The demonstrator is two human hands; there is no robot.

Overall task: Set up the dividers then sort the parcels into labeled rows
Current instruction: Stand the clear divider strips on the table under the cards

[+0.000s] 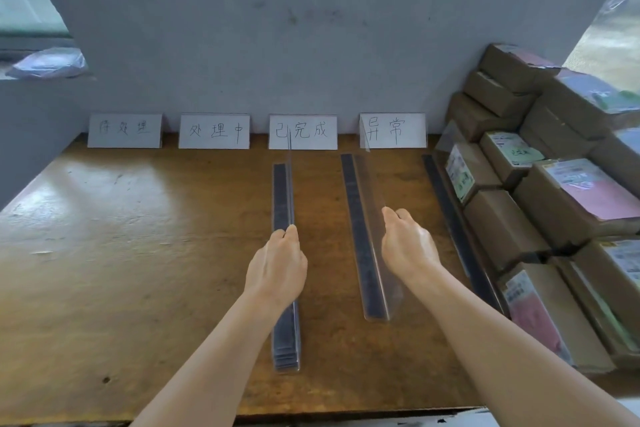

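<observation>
— What did the head camera catch on the wooden shelf (138,253)?

— Four handwritten label cards (213,131) leaned on the grey back wall. The left hand (277,263) pinched the top edge of a clear divider (286,253) on a stack of several, it seemed. The right hand (408,246) gripped a second divider (363,236) standing beside it.

— And the parcels?

— Cardboard parcels (554,201) were piled at the right, behind a third divider (457,229).
</observation>
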